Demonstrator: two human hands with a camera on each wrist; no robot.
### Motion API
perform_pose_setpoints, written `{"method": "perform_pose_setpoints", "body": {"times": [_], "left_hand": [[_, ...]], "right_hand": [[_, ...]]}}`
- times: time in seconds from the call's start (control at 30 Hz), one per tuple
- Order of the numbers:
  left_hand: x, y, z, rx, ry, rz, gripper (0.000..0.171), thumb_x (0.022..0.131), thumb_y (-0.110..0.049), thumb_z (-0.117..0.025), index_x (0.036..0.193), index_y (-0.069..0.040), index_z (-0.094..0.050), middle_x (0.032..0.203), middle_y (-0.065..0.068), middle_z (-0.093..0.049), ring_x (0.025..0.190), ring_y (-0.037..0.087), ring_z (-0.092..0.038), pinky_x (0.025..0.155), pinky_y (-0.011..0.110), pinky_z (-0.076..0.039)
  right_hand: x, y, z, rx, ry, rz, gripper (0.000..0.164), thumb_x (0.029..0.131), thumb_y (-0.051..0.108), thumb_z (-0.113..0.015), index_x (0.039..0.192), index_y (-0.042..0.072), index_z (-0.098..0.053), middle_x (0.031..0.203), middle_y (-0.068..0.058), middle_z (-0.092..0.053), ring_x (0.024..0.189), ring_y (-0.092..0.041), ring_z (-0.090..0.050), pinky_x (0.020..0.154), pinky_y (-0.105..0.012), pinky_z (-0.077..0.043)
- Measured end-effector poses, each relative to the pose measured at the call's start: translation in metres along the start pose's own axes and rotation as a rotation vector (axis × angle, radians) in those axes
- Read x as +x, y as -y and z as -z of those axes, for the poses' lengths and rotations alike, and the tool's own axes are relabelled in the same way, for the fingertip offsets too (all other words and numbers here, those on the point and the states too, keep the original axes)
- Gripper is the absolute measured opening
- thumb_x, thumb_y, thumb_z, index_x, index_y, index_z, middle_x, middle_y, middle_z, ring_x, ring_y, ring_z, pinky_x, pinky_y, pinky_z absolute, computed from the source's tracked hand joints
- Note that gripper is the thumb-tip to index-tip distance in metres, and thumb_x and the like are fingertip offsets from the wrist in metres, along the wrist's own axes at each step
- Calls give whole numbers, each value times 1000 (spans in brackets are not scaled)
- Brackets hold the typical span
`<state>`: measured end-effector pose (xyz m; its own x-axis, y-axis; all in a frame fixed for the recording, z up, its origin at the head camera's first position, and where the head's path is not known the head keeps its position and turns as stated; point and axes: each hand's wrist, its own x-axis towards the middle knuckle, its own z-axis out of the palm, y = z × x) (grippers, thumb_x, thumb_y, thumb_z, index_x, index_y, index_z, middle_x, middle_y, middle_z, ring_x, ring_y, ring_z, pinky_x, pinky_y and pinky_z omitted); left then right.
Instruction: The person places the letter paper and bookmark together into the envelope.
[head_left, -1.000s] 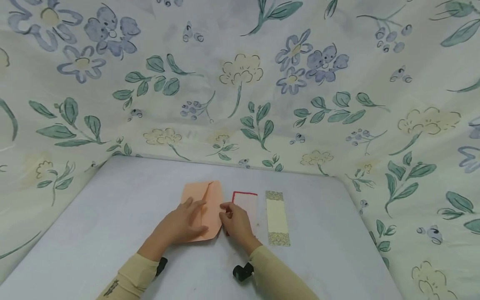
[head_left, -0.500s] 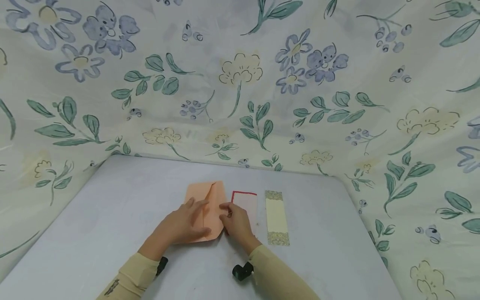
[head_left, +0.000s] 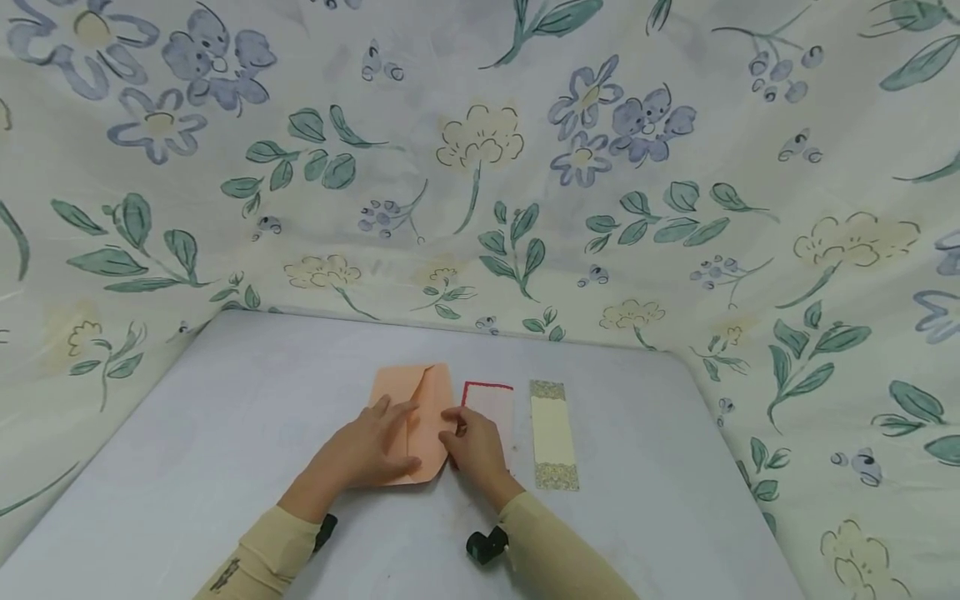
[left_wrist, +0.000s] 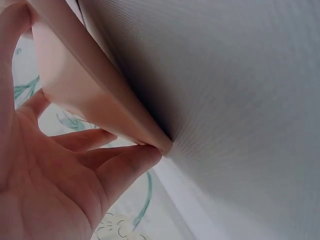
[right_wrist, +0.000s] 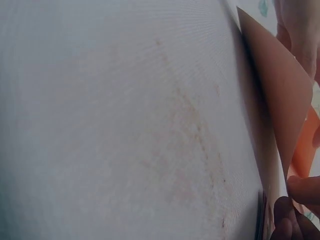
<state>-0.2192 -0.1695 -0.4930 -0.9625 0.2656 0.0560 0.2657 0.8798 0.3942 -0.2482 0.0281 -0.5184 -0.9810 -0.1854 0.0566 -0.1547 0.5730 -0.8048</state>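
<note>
A peach paper envelope point(head_left: 431, 417) with a folded flap lies in the middle of the table in the head view. My left hand point(head_left: 367, 442) rests over its left half, fingers spread. The left wrist view shows fingertips along the edge of the envelope point(left_wrist: 95, 85), with dark shadow beneath the paper. At the right edge, my right hand point(head_left: 476, 446) pinches the paper between thumb and index finger. In the right wrist view, the near side of the envelope point(right_wrist: 275, 85) stands raised at a slant.
Partly hidden behind my right hand is a pale card with a red border point(head_left: 491, 400). To its right lies a cream strip with glittery gold ends point(head_left: 552, 433). Floral cloth point(head_left: 480, 192) hangs around the white table point(head_left: 637, 517).
The envelope has shifted slightly to the right, the left hand going with it. My right hand keeps its pinch at the right edge, nearly still.
</note>
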Motion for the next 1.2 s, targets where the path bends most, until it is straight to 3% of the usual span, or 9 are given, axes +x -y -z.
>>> {"method": "perform_pose_setpoints", "body": {"times": [0.33,0.7,0.97,1.2], "left_hand": [[0,-2,1,1,3,-20,81,72,-58,-69,139,-24,-40,142,28,-33,121,53,-39,86,62,-41],[1,1,-2,0,0,-14,81,71,-59,-69,139,-26,-40,142,28,-32,120,55,-38,87,62,-40],[1,2,0,-17,19,4,83,70,-62,-69,140,-28,-39,144,27,-31,122,55,-37,89,62,-38],[1,1,2,-21,35,12,83,71,-63,-68,140,-27,-39,144,27,-30,123,54,-35,90,63,-37]], "right_hand": [[-1,-3,5,-34,-52,16,25,84,19,-69,109,18,-66,84,10,-59,69,-4,-52,53,-18,-46],[0,-10,9,-28,-106,38,35,84,19,-68,118,19,-62,93,4,-62,66,-2,-55,51,-19,-47],[-1,-14,16,-54,-148,58,38,84,18,-68,121,17,-61,90,6,-62,71,-4,-55,56,-20,-45],[-2,-18,23,-51,-135,25,41,86,22,-67,125,19,-58,93,7,-61,75,-5,-54,58,-19,-46]]}}
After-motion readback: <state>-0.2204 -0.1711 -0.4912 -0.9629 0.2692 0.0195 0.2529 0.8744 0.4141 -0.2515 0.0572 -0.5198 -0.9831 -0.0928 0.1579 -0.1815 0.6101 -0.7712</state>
